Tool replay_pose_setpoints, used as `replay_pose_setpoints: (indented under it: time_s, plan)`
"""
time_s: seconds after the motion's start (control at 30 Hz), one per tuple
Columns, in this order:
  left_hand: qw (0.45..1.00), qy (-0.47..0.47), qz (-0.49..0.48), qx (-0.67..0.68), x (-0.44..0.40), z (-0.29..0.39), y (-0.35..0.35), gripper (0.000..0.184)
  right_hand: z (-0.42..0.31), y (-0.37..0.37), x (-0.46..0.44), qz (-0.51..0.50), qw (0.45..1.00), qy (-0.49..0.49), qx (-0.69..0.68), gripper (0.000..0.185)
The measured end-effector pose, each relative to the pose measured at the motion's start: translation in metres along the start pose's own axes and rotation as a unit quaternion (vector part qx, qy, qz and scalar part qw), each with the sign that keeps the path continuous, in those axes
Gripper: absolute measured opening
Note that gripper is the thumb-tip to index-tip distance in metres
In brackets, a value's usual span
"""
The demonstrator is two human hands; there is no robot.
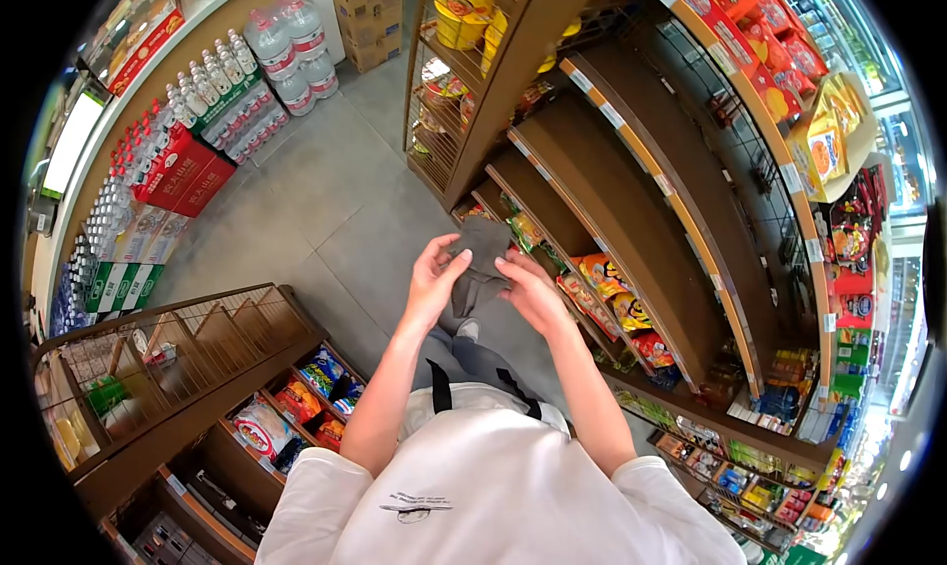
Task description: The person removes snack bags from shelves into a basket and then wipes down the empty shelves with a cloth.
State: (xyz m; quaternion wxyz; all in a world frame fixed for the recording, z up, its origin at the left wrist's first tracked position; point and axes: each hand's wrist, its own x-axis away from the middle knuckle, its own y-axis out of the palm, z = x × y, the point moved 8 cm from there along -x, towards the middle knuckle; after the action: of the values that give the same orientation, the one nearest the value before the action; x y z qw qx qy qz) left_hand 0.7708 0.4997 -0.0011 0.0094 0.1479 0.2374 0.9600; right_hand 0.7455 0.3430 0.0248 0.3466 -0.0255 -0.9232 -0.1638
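Observation:
A dark grey cloth is held up in front of my body, partly folded, with a loose end hanging down. My left hand pinches its left edge between thumb and fingers. On the other side my right hand grips the cloth's right edge, thumb on top. Just right of my hands stands a brown shelf unit, with several bare brown boards. Snack bags in orange and yellow lie on its lower shelf, close to my right forearm.
Bottled water packs and a red carton line the counter at left. A second shelf unit with a wire rack stands at lower left. Instant noodle tubs fill the end rack ahead. Grey tiled floor runs between them.

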Motion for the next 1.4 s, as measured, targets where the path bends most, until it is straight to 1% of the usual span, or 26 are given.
replay_pose_setpoints:
  time_s: [0.1,0.17,0.27,0.37,0.4,0.43,0.47,0.53,0.57,0.6,0.67,0.7,0.73,0.8,0.83,0.87,0.9,0.93,1.0,1.03,1.07,1.13,1.2,1.27,1.33,1.4]
  plan:
    - [0.999,-0.015,-0.003,-0.03,0.004,-0.008,0.002,0.041,-0.001,-0.001,-0.001,-0.06,0.997,-0.035,0.039,0.019]
    - [0.995,0.003,0.001,-0.1,0.015,0.003,0.015,0.045,0.005,-0.008,0.0,-0.067,0.996,-0.052,0.032,0.017]
    - [0.991,0.052,-0.009,-0.122,0.024,-0.006,0.029,0.049,0.004,-0.021,0.006,-0.082,0.993,-0.09,0.003,0.016]
    - [0.989,0.031,-0.003,-0.144,0.032,-0.012,0.041,0.047,0.017,-0.037,0.004,-0.08,0.993,-0.08,-0.035,0.017]
    - [0.991,0.008,0.002,-0.135,0.035,-0.016,0.043,0.046,0.024,-0.042,0.001,-0.071,0.993,-0.066,-0.071,0.021]
    - [0.989,0.023,0.013,-0.144,0.034,-0.019,0.045,0.042,0.032,-0.046,-0.001,-0.062,0.991,-0.05,-0.108,0.031]
    - [0.989,0.02,0.013,-0.149,0.031,-0.026,0.047,0.042,0.038,-0.051,-0.006,-0.062,0.99,-0.048,-0.113,0.031]
    - [0.99,0.016,0.002,-0.139,0.02,-0.027,0.063,0.04,0.029,-0.071,-0.009,-0.006,0.989,-0.076,-0.124,0.065]
    - [0.986,0.031,-0.004,-0.162,0.01,-0.029,0.067,0.035,0.021,-0.082,-0.012,-0.011,0.988,-0.085,-0.126,0.087]
    - [0.987,0.028,-0.003,-0.157,-0.001,-0.028,0.073,0.035,-0.003,-0.09,0.002,0.084,0.987,-0.088,-0.102,0.077]
    - [0.99,-0.018,-0.035,-0.138,-0.027,-0.032,0.088,0.031,-0.024,-0.122,-0.021,0.062,0.977,-0.176,-0.105,0.058]
    - [0.988,0.012,-0.042,-0.15,-0.046,-0.038,0.09,0.031,-0.048,-0.123,-0.022,0.055,0.969,-0.206,-0.123,0.047]
    - [0.989,0.004,-0.039,-0.144,-0.063,-0.044,0.09,0.031,-0.073,-0.12,-0.016,0.05,0.962,-0.23,-0.14,0.037]
    - [0.937,0.127,-0.064,-0.32,-0.094,-0.023,0.106,0.033,-0.093,-0.138,-0.029,0.066,0.96,-0.253,-0.096,0.03]
    - [0.939,0.122,-0.063,-0.316,-0.108,-0.029,0.105,0.033,-0.102,-0.143,-0.037,0.068,0.956,-0.273,-0.084,0.034]
    - [0.914,0.152,-0.065,-0.37,-0.122,-0.03,0.107,0.037,-0.112,-0.147,-0.047,0.068,0.95,-0.297,-0.073,0.037]
    - [0.885,0.182,-0.069,-0.423,-0.134,-0.032,0.111,0.042,-0.124,-0.153,-0.051,0.111,0.935,-0.336,-0.02,0.042]
    - [0.887,0.181,-0.072,-0.419,-0.145,-0.038,0.112,0.042,-0.136,-0.156,-0.058,0.142,0.917,-0.37,0.055,0.042]
    - [0.812,0.328,-0.085,-0.475,-0.152,-0.032,0.129,0.052,-0.156,-0.162,-0.066,0.243,0.863,-0.399,0.191,0.041]
    - [0.799,0.318,-0.12,-0.496,-0.159,-0.041,0.134,0.059,-0.161,-0.167,-0.074,0.279,0.828,-0.413,0.255,0.041]
    - [0.801,0.317,-0.127,-0.493,-0.165,-0.046,0.136,0.059,-0.167,-0.171,-0.082,0.314,0.788,-0.424,0.317,0.041]
    - [0.742,0.344,-0.129,-0.56,-0.169,-0.054,0.145,0.058,-0.169,-0.163,-0.099,0.364,0.688,-0.442,0.446,0.043]
    - [0.738,0.337,-0.14,-0.568,-0.174,-0.061,0.146,0.058,-0.154,-0.159,-0.124,0.372,0.66,-0.423,0.497,0.041]
    - [0.72,0.343,-0.136,-0.588,-0.177,-0.061,0.145,0.058,-0.135,-0.158,-0.139,0.376,0.643,-0.368,0.556,0.035]
    - [0.717,0.343,-0.133,-0.592,-0.175,-0.058,0.144,0.059,-0.133,-0.157,-0.135,0.353,0.669,-0.357,0.548,0.033]
    - [0.715,0.34,-0.132,-0.596,-0.171,-0.059,0.141,0.059,-0.135,-0.164,-0.134,0.295,0.734,-0.315,0.525,0.03]
